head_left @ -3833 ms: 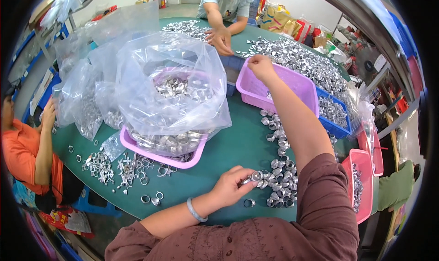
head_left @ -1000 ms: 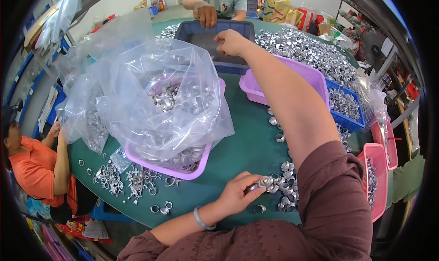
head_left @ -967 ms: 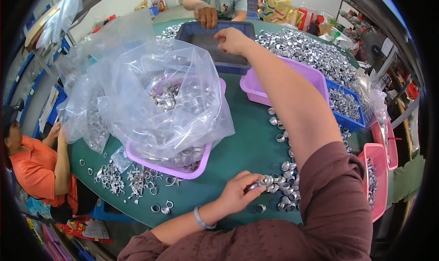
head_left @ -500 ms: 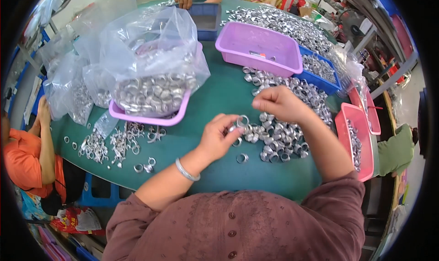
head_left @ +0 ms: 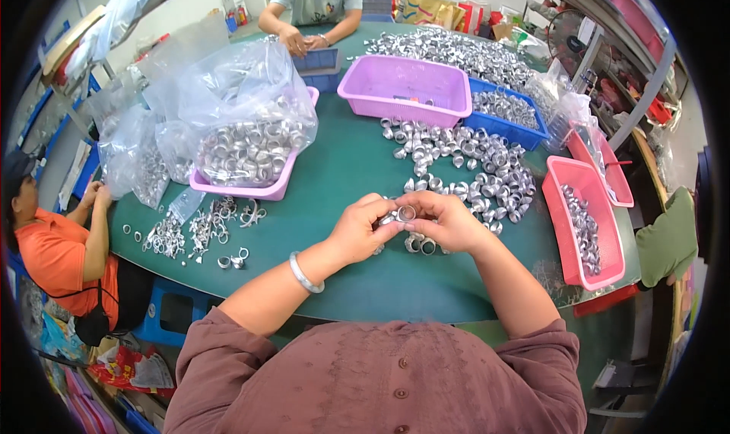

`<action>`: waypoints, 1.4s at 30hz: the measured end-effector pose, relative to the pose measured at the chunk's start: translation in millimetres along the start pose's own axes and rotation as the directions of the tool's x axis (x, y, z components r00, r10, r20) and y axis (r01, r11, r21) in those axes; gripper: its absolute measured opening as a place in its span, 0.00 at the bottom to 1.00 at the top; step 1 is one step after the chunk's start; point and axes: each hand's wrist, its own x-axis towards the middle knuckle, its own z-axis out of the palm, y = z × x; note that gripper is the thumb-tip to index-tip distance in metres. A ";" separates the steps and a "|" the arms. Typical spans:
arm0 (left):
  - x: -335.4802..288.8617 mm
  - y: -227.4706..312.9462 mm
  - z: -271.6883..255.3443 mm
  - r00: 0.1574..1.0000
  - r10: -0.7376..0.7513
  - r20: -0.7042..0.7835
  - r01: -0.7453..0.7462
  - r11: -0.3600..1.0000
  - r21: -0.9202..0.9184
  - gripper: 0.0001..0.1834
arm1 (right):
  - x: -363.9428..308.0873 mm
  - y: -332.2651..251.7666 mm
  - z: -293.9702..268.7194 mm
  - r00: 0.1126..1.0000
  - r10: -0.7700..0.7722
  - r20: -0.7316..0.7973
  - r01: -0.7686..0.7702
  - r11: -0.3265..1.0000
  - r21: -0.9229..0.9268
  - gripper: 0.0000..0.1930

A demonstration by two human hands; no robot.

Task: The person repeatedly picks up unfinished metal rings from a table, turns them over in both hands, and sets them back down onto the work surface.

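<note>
My hands meet above the green table, close to its near side. A silvery metal ring (head_left: 406, 213) is between them, its round opening facing me. My right hand (head_left: 449, 222) pinches that ring between thumb and forefinger. My left hand (head_left: 360, 227) is closed on more shiny metal rings (head_left: 388, 219) right beside it; how many is hidden by the fingers. Loose rings (head_left: 423, 244) lie under and just beyond my hands, part of a larger pile of rings (head_left: 494, 187) spreading to the right and away from me.
A purple basin (head_left: 353, 92) and a blue tray of rings (head_left: 525, 139) stand beyond the pile. At right is a pink basin (head_left: 559, 228). A bagged purple basin (head_left: 283, 183) and small metal pieces (head_left: 166, 238) are left. Co-workers (head_left: 65, 248) (head_left: 315, 12) sit left and across.
My right hand has come down and left to meet my left hand, and now grips the ring there. The view has shifted, showing more of the person across the table.
</note>
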 end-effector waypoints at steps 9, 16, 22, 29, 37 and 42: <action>24.9 -12.5 16.4 0.966 -0.241 0.090 0.256 0.935 -0.244 0.07 | -1.8 29.0 -9.6 0.993 0.091 -0.073 -0.045 0.875 0.483 0.13; 23.5 -6.8 20.4 0.927 -0.353 0.126 0.371 0.815 -0.445 0.08 | -1.4 32.0 -9.0 0.993 0.087 -0.083 -0.040 0.886 0.462 0.14; 15.4 -9.0 15.6 0.881 -0.422 0.216 0.466 0.694 -0.549 0.09 | -2.1 31.7 0.0 0.990 0.094 -0.109 -0.041 0.909 0.415 0.14; 7.3 -16.3 7.0 0.916 -0.312 0.253 0.398 0.789 -0.468 0.12 | -6.7 30.2 7.2 0.986 0.033 -0.163 0.003 0.977 0.212 0.16; -7.4 -11.9 -10.9 0.903 -0.324 0.281 0.420 0.802 -0.425 0.11 | 8.3 6.2 -13.6 1.000 -0.012 0.015 0.015 0.979 -0.201 0.18; -23.9 -16.7 -14.7 0.879 -0.366 0.306 0.470 0.772 -0.428 0.11 | 50.3 10.8 -34.3 0.974 0.153 -0.165 -0.185 0.961 -0.204 0.13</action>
